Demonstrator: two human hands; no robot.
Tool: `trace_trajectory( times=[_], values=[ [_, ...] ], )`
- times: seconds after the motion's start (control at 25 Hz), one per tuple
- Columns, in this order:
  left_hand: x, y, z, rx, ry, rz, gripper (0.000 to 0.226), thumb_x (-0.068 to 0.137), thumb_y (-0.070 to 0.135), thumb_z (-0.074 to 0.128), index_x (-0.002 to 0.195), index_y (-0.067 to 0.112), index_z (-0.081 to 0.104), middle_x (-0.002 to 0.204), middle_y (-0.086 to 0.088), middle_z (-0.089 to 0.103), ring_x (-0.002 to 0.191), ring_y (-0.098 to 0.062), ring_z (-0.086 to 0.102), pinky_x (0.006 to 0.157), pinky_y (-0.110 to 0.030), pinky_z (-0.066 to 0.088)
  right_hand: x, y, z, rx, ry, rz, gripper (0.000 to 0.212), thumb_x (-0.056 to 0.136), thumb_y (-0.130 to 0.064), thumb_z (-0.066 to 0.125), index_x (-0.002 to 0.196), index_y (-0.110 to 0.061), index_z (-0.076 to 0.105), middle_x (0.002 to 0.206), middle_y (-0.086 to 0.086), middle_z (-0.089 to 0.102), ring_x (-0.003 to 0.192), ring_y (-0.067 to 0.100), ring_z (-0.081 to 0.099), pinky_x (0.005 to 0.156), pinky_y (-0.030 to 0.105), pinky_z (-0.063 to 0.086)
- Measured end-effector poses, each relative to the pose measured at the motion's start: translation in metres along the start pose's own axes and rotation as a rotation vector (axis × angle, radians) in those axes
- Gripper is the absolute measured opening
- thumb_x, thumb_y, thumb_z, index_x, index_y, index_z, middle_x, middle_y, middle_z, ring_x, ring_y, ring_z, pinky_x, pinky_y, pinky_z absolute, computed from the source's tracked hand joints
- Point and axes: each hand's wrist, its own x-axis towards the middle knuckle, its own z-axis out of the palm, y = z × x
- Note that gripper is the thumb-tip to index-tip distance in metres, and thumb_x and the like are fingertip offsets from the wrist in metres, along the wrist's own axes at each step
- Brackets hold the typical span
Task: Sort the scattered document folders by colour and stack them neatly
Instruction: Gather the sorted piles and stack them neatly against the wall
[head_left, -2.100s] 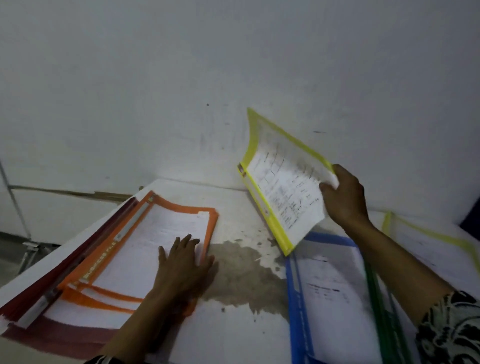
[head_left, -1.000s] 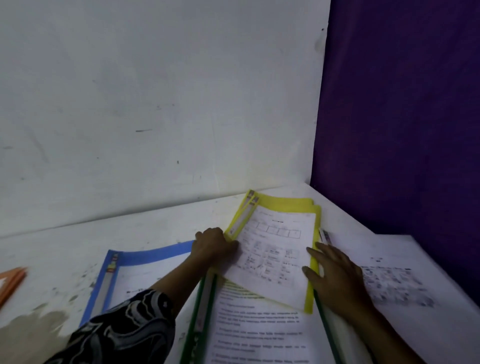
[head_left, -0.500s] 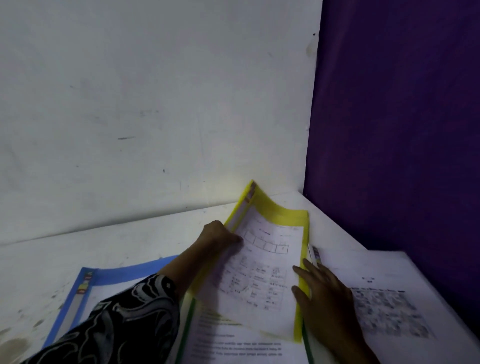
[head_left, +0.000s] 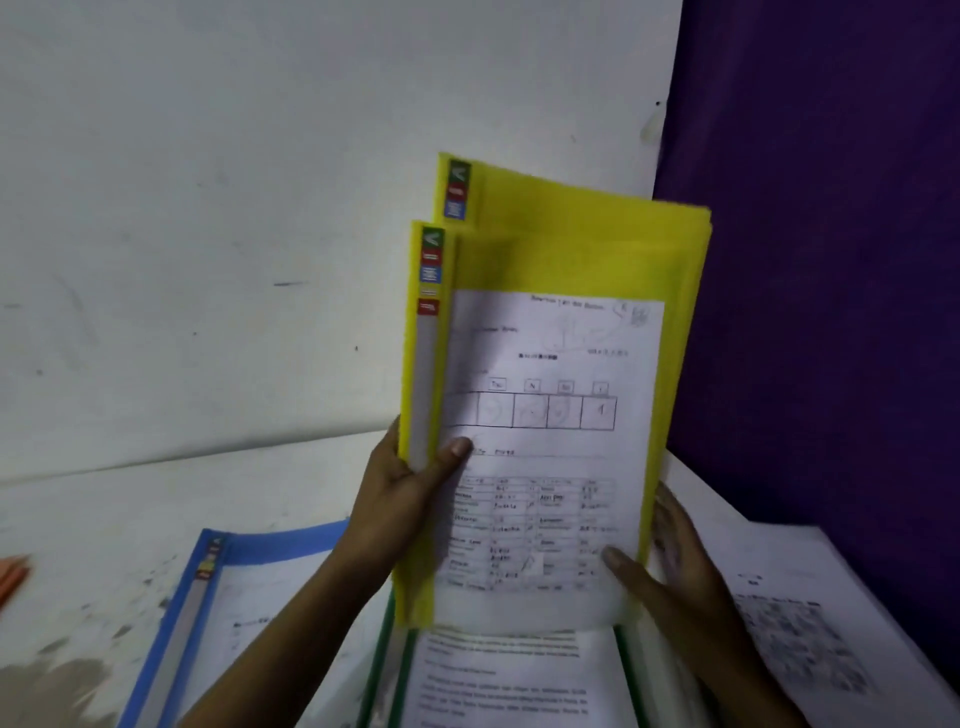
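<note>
While the two yellow folders (head_left: 519, 260) stand upright against the wall, the left grip (head_left: 410, 483) is curled round their spine edge at nine o'clock, thumb on the front sheet. The right grip (head_left: 670, 566) pinches the lower corner at four o'clock. A green folder (head_left: 384, 654) lies flat on the worktop (head_left: 104, 519) at six o'clock, a blue folder (head_left: 270, 540) at eight.

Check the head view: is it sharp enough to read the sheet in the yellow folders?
Head view: dim and soft; the sheet in the yellow folders is blurred, its boxes visible but text unreadable; a shadow falls across its upper left; the right hand is smeared.
</note>
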Motion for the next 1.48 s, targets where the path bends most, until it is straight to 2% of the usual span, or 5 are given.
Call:
trace_trajectory(
  times=[0.28,0.76,1.0,1.24,1.48],
  values=[
    [-0.033,0.006,-0.014,-0.202,0.024,-0.024,0.055,0.068,0.044,0.076,0.115,0.019,0.064,0.106,0.003,0.075,0.094,-0.017,0.073,0.074,-0.028,0.059,-0.012,-0.084,-0.009,0.333,0.002,-0.208,0.047,0.074,-0.018,0.069,0.12,-0.022,0.06,0.111,0.001,0.074,0.101,0.022,0.071,0.081,0.036,0.059],
    [-0.063,-0.029,-0.012,-0.059,-0.034,-0.201,0.033,0.079,0.036,0.074,0.109,0.024,0.067,0.096,0.006,0.076,0.086,-0.013,0.074,0.074,-0.032,0.061,-0.05,-0.026,0.026,0.197,0.08,-0.034,0.089,0.052,-0.064,0.081,0.132,-0.035,0.053,0.131,-0.008,0.063,0.123,0.015,0.058,0.108,0.05,0.043],
    [-0.03,-0.05,-0.007,-0.236,0.02,-0.526,0.028,0.089,0.02,0.07,0.113,0.007,0.066,0.101,-0.012,0.075,0.09,-0.031,0.073,0.083,-0.047,0.059,-0.041,-0.019,0.015,0.06,0.037,0.075,0.045,0.091,-0.007,0.065,0.128,-0.028,0.052,0.121,-0.002,0.064,0.094,0.003,0.066,0.081,0.033,0.055],
    [0.011,-0.052,0.003,-0.088,-0.08,-0.626,0.041,0.081,0.003,0.07,0.118,-0.011,0.061,0.11,-0.026,0.068,0.092,-0.037,0.069,0.081,-0.045,0.058,0.007,-0.041,0.005,0.278,0.034,0.386,0.036,0.092,0.004,0.056,0.122,-0.015,0.062,0.108,0.007,0.071,0.097,0.032,0.067,0.072,0.043,0.056],
    [0.023,-0.083,0.012,0.407,-0.274,-0.555,0.073,0.06,0.008,0.065,0.132,-0.001,0.057,0.118,-0.026,0.065,0.102,-0.037,0.067,0.085,-0.048,0.058,0.05,-0.026,0.012,-0.92,-0.073,0.275,0.009,0.092,-0.024,0.055,0.091,-0.016,0.051,0.097,0.003,0.061,0.076,0.017,0.056,0.06,0.027,0.051]
  ],
)
